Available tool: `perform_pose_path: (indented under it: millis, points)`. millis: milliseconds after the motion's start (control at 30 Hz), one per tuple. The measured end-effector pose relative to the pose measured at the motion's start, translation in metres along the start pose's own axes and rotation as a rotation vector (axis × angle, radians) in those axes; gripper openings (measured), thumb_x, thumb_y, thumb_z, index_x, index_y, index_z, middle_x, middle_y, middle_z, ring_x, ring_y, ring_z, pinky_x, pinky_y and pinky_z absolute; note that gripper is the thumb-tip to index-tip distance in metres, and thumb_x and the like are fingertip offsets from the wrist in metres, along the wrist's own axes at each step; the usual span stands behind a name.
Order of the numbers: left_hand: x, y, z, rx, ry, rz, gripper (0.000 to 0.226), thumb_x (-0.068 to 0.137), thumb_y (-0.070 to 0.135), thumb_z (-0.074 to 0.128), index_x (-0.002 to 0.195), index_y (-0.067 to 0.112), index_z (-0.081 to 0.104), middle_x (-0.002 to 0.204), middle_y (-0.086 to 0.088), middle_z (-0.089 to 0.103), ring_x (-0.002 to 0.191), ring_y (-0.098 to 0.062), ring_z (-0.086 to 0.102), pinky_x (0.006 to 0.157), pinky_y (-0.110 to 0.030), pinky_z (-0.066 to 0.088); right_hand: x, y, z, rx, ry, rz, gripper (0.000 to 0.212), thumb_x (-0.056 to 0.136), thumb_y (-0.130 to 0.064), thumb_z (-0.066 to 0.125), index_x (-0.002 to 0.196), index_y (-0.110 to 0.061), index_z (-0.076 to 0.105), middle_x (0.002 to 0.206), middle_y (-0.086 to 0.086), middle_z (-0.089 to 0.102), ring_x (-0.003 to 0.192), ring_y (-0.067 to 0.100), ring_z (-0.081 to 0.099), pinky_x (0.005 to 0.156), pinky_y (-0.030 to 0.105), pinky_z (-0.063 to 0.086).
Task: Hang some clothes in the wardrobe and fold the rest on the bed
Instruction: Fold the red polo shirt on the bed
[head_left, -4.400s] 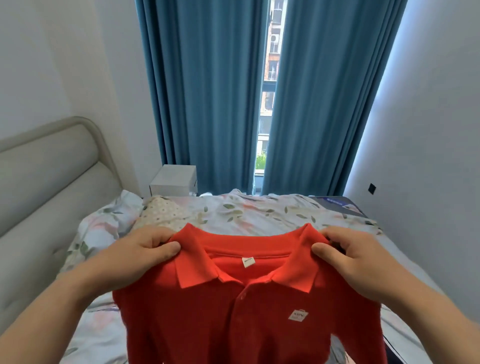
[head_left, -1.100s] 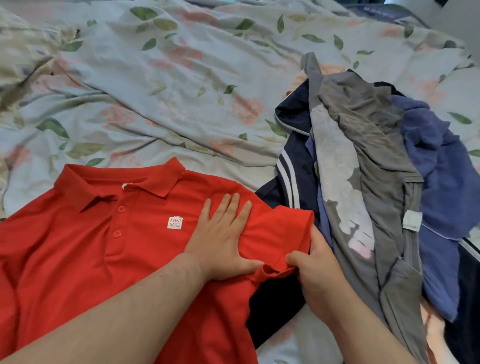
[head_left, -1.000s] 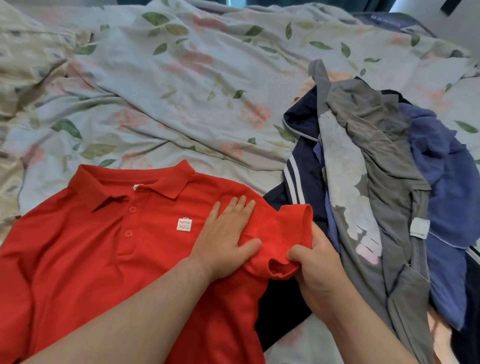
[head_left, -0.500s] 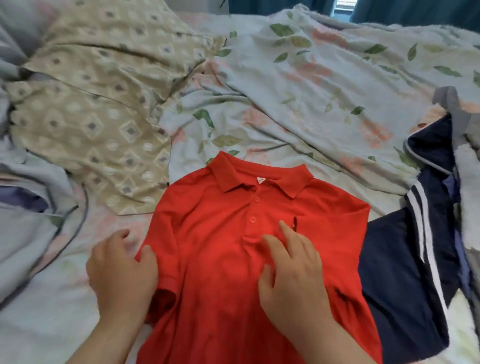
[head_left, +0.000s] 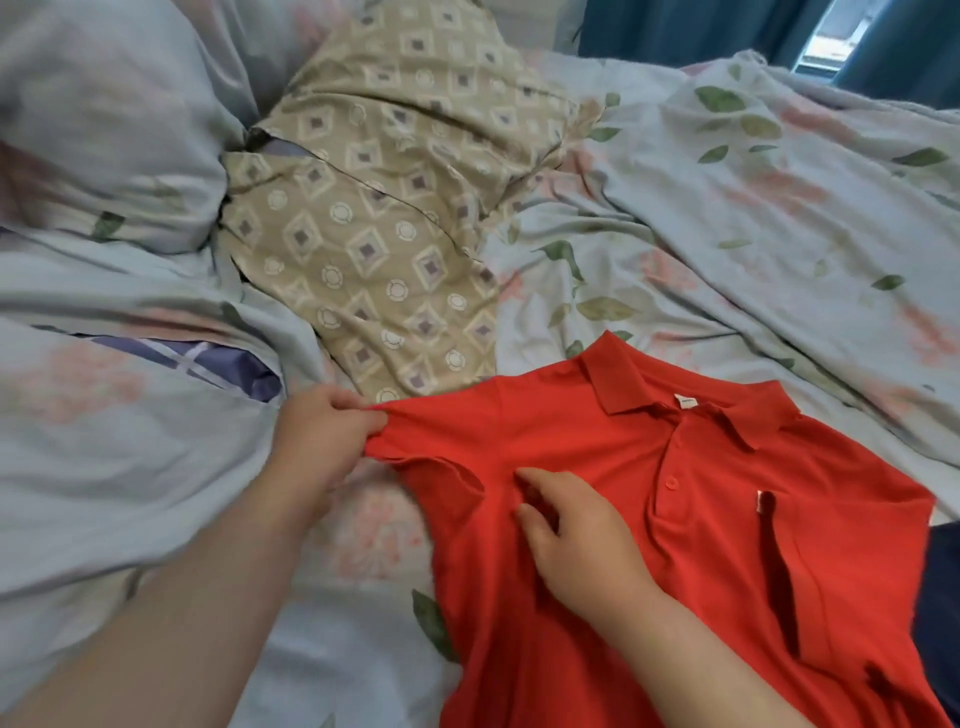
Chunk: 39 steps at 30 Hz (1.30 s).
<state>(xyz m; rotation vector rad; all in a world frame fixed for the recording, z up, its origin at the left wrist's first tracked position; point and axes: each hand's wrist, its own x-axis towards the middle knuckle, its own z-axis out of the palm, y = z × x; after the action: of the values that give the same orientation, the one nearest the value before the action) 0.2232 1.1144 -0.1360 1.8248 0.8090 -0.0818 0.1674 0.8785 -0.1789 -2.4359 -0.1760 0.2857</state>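
Red cotton polo shirt (head_left: 649, 499) lying face-up on floral bedsheet (head_left: 753, 218).
We are pinching its sleeve edge with left hand (head_left: 322, 441); right hand (head_left: 576, 535), fingers loosely curled, is resting on the chest, grasping nothing.

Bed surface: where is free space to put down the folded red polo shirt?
Free: floral sheet beyond the red polo shirt collar, and sheet between the forearms. Crowded: beige patterned pillow beside the left hand; dark garment at the right edge.
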Motion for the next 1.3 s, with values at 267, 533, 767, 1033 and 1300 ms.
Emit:
perform_pose_path:
  millis: [267, 533, 767, 1033, 1300]
  points:
    - [-0.004, -0.022, 0.014, -0.183, -0.122, -0.164, 0.031, 0.085, 0.039, 0.075, 0.074, 0.012, 0.064, 0.069, -0.003, 0.065, 0.061, -0.018, 0.061, 0.062, -0.031, 0.052, -0.005, -0.022, 0.048, -0.358, 0.028, -0.262, 0.057, 0.075, -0.055, 0.057, 0.129, -0.036, 0.061, 0.142, 0.005, 0.054, 0.127, 0.033, 0.05, 0.11, 0.049, 0.032]
    - [-0.003, -0.045, 0.009, -0.23, -0.116, -0.218, 0.013, 0.093, 0.001, 0.061, 0.097, 0.012, 0.066, 0.092, -0.011, 0.071, 0.083, -0.025, 0.068, 0.072, -0.033, 0.054, -0.007, -0.005, 0.055, -0.066, 0.242, -0.183, 0.057, 0.089, -0.038, 0.049, 0.142, -0.017, 0.052, 0.154, 0.004, 0.041, 0.14, 0.02, 0.04, 0.116, 0.032, 0.026]
    - [-0.022, -0.048, 0.009, -0.389, -0.107, -0.036, 0.032, 0.095, -0.002, 0.055, 0.106, 0.025, 0.067, 0.112, -0.011, 0.071, 0.099, -0.026, 0.069, 0.092, -0.045, 0.055, -0.001, -0.004, 0.053, -0.43, 0.041, -0.069, 0.074, 0.088, -0.06, 0.037, 0.151, -0.022, 0.041, 0.16, 0.007, 0.03, 0.15, 0.025, 0.024, 0.12, 0.044, 0.009]
    - [-0.109, -0.002, 0.083, -0.201, -0.57, 0.2, 0.027, 0.091, 0.016, 0.068, 0.115, 0.025, 0.06, 0.109, 0.002, 0.069, 0.089, -0.006, 0.068, 0.079, -0.024, 0.056, 0.009, -0.006, -0.034, 1.458, 0.091, 0.591, 0.072, 0.093, -0.064, 0.031, 0.119, -0.006, 0.065, 0.112, 0.017, 0.07, 0.099, 0.03, 0.065, 0.084, 0.037, 0.051]
    - [-0.093, -0.015, 0.097, 0.172, -0.313, 0.379, 0.016, 0.09, 0.004, 0.062, 0.092, 0.019, 0.069, 0.077, 0.005, 0.068, 0.07, -0.007, 0.065, 0.069, -0.017, 0.05, -0.044, 0.037, -0.101, 1.07, 0.356, 0.627, 0.02, 0.099, -0.002, 0.048, 0.099, -0.009, 0.066, 0.09, 0.01, 0.071, 0.082, 0.022, 0.069, 0.079, 0.036, 0.057]
